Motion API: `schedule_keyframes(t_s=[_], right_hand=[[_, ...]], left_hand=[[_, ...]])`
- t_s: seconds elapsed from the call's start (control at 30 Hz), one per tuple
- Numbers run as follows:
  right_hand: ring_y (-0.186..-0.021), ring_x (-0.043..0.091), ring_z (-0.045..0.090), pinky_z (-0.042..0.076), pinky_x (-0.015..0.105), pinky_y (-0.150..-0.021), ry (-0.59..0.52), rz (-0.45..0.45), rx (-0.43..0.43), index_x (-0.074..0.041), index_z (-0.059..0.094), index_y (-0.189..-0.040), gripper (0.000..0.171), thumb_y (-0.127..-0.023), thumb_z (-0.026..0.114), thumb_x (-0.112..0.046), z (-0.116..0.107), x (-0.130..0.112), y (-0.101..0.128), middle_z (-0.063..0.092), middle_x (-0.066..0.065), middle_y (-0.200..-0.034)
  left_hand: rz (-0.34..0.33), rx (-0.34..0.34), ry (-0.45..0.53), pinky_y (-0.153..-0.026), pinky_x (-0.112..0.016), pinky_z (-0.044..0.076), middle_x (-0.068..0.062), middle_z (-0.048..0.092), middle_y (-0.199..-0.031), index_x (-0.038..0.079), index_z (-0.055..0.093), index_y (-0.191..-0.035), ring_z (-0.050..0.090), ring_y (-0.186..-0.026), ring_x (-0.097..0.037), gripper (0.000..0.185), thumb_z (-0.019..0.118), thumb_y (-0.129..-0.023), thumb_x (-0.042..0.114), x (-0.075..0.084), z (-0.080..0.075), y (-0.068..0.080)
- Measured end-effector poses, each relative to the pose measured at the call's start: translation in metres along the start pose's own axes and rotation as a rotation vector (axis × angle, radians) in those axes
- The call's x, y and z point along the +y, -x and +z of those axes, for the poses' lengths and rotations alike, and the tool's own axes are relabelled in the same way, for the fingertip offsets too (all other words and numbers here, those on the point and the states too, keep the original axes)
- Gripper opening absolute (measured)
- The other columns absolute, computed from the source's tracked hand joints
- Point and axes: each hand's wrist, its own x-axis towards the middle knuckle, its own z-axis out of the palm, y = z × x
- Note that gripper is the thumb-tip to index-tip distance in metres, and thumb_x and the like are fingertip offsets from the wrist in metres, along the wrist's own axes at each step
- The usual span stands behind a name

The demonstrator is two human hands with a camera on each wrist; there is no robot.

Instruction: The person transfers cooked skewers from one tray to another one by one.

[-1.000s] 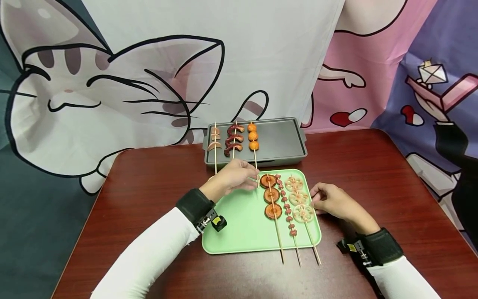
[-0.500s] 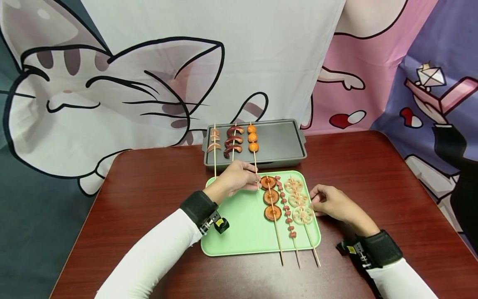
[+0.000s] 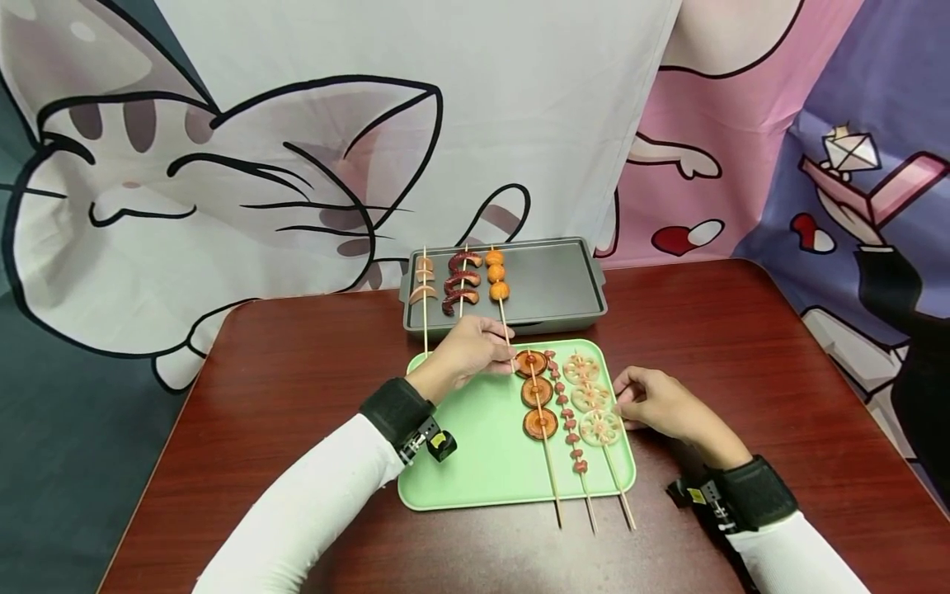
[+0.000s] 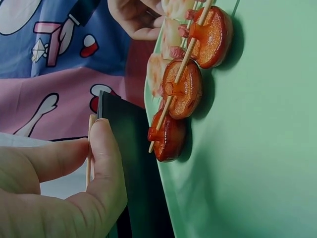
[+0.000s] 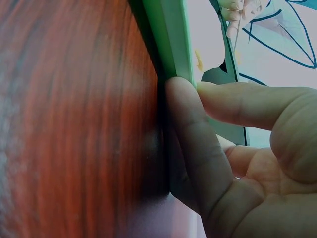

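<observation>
My left hand (image 3: pixel 508 355) pinches the bare stick (image 4: pixel 89 166) of an orange-ball skewer (image 3: pixel 495 275) between thumb and forefinger. The balls lie on the grey tray (image 3: pixel 552 285), and the stick reaches back over the green tray (image 3: pixel 475 450). My right hand (image 3: pixel 623 398) sits at the green tray's right edge. In the right wrist view its fingers (image 5: pixel 190 129) press against the rim (image 5: pixel 168 34), thumb above. On the green tray lie a brown-slice skewer (image 3: pixel 537 390), a skewer of small red pieces (image 3: pixel 570 429) and a lotus-root skewer (image 3: pixel 591 398).
Two more skewers, one pale pink (image 3: pixel 424 280) and one dark red (image 3: pixel 460 282), lie at the grey tray's left end. The trays stand on a dark red table (image 3: pixel 297 396). A printed cloth backdrop (image 3: pixel 223 165) hangs behind.
Both hands keep their places and grips. Only the view has shifted slightly.
</observation>
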Motion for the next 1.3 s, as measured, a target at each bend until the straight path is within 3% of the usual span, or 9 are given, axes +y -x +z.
schedule_keyframes(t_s=[0.53,0.9,1.3], right_hand=[[-0.078,0.019,0.066,0.065,0.029,-0.066,-0.008,0.005,-0.016,0.01,0.058,-0.11,0.02,-0.093,0.067,0.004,0.002,0.001,0.004,0.062,0.013,-0.09],[-0.077,0.018,0.066,0.065,0.029,-0.064,-0.025,0.018,-0.017,0.01,0.058,-0.109,0.018,-0.094,0.066,0.004,0.001,0.0,0.004,0.061,0.013,-0.09],[-0.077,0.018,0.066,0.065,0.03,-0.063,-0.034,0.032,-0.01,0.01,0.058,-0.11,0.018,-0.094,0.065,0.005,0.001,-0.002,0.002,0.062,0.013,-0.091]], left_hand=[[0.081,-0.005,0.008,-0.07,-0.025,0.066,-0.034,0.066,-0.109,-0.015,0.056,-0.13,0.075,-0.075,-0.023,0.038,0.063,-0.093,-0.017,-0.007,0.002,0.007],[0.114,-0.05,-0.061,-0.075,-0.034,0.068,-0.013,0.067,-0.084,-0.015,0.057,-0.126,0.075,-0.074,-0.023,0.035,0.065,-0.092,-0.016,-0.003,-0.001,0.022],[0.124,-0.093,-0.113,-0.075,-0.038,0.068,-0.014,0.06,-0.089,-0.015,0.06,-0.113,0.078,-0.078,-0.029,0.025,0.067,-0.089,-0.018,-0.008,-0.005,0.045]])
